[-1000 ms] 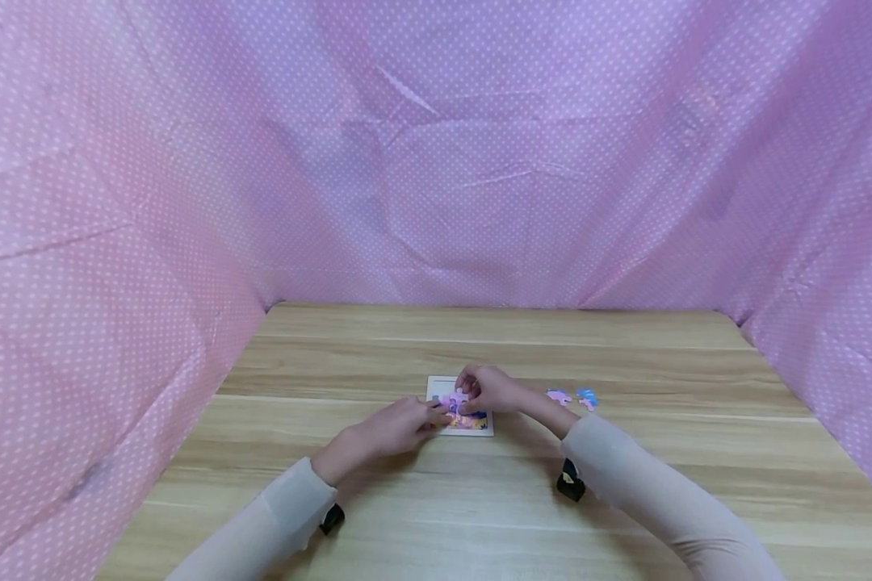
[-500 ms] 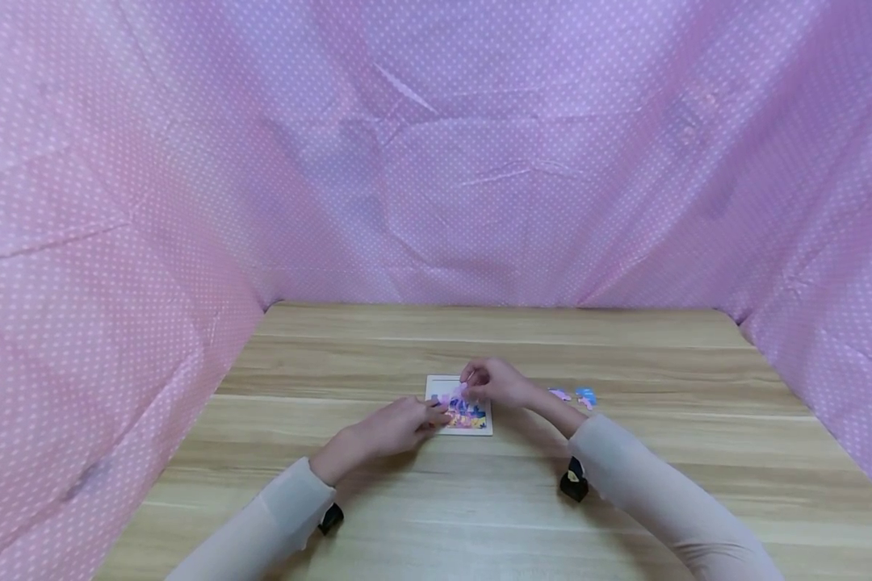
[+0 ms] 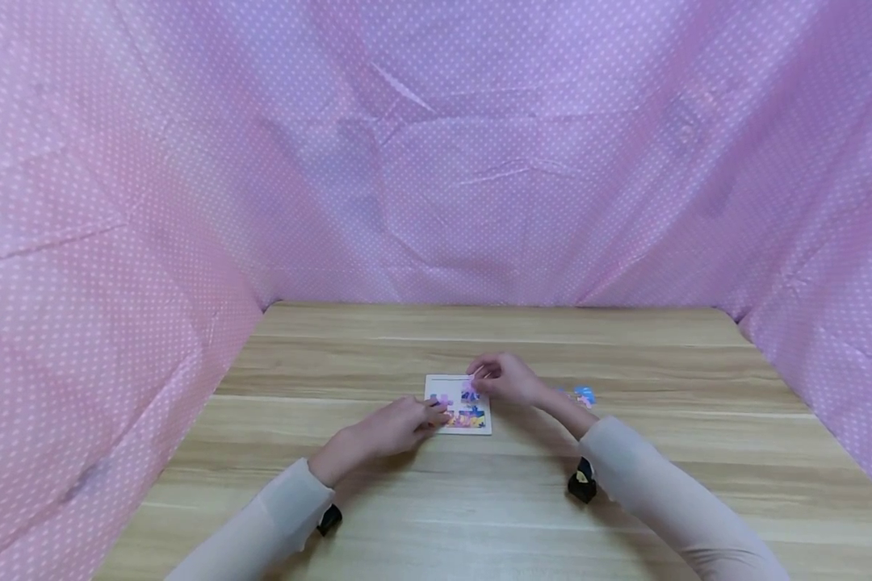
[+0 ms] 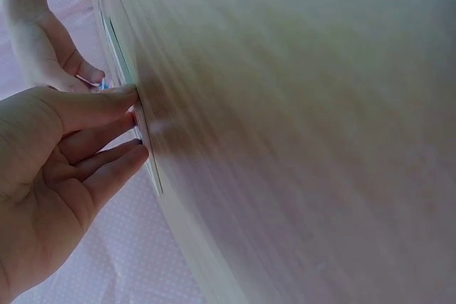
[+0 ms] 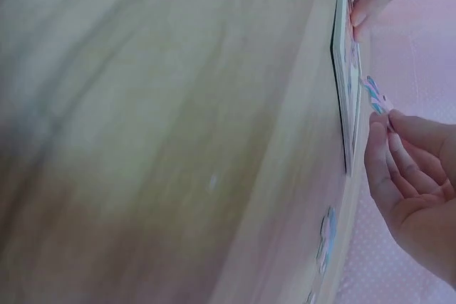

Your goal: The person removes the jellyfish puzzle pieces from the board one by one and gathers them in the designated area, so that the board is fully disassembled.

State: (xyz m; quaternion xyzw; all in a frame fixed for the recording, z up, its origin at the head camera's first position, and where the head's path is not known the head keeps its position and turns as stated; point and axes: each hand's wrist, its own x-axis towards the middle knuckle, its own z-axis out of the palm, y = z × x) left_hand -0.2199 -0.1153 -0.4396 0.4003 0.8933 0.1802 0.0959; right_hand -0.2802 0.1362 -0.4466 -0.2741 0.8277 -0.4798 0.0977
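A white-bordered jigsaw board (image 3: 446, 384) lies at mid-table, with colourful jigsaw pieces (image 3: 472, 419) along its near side and bare white patches elsewhere. My right hand (image 3: 509, 379) pinches a jigsaw piece (image 5: 377, 97) between thumb and fingertips; in the right wrist view it is held up off the board. On the board's left part rest the fingertips and thumb of my left hand (image 3: 407, 425). The left wrist view shows those left fingers (image 4: 114, 169) loosely bent, touching the board's surface. My left fingers hide some of the board's left side.
To the right of the board lie loose jigsaw pieces (image 3: 585, 395), partly hidden behind the right forearm. Black wrist cameras (image 3: 582, 482) hang under both sleeves. A pink dotted curtain (image 3: 436, 202) encloses the wooden table (image 3: 349, 339) at the back and sides.
My right hand has moved back and to the right, lifting the jigsaw piece away from the board's middle. More white board now shows there. My left hand has stayed put.
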